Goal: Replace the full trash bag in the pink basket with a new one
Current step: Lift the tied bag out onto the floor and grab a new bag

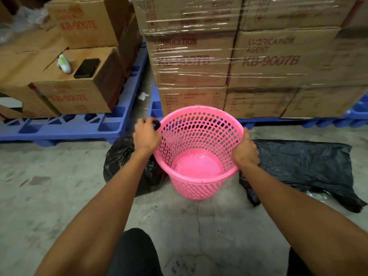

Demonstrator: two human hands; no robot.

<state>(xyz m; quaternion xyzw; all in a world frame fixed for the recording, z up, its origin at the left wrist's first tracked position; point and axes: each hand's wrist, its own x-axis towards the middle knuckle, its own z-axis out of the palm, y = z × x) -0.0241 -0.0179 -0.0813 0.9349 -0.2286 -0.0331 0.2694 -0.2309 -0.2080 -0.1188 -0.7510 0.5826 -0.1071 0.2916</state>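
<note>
The pink basket [199,188] stands on the concrete floor, tilted toward me, with no bag inside; its solid pink bottom shows. My right hand [246,150] grips the basket's right rim. My left hand [146,134] is at the left rim, closed on the dark top of the full black trash bag [123,164], which sits on the floor against the basket's left side. A flat black trash bag [304,166] lies spread on the floor to the right of the basket.
Shrink-wrapped cardboard boxes [219,62] on a blue pallet [328,121] stand right behind the basket. More boxes on another blue pallet [65,126] are at the left, with a black phone [87,68] and a white-green object [64,63] on top. My knees show at the bottom.
</note>
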